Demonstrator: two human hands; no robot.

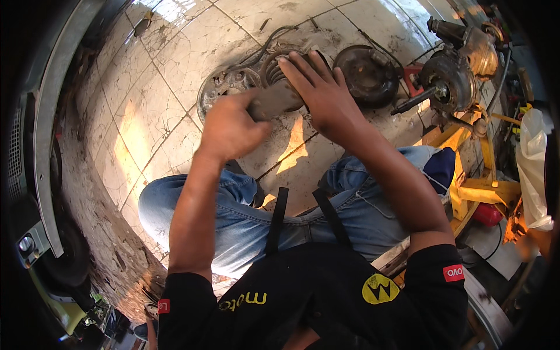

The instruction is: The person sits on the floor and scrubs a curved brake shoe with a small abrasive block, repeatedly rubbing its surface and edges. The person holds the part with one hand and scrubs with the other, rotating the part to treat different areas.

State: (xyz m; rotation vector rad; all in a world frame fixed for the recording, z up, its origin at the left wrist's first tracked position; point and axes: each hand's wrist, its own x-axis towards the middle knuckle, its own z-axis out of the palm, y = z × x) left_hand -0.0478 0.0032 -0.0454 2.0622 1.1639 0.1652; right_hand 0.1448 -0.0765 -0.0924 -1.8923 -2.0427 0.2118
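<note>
Closed around one end of a flat grey-brown strip is my left hand, slightly blurred. The strip's exact kind does not show. My right hand lies over the strip's other end, fingers stretched out and slightly apart, palm hidden. Past its fingertips shows a dark curved edge, too covered to name. Just beyond my hands a coil spring rests by a greasy metal plate with holes. Right of my right hand sits a dark round drum on the floor.
A hub and shaft assembly stands at the right beside a yellow metal stand. A white bag hangs at the far right. Dirty cracked tiles make up the floor. A long metal edge runs down the left.
</note>
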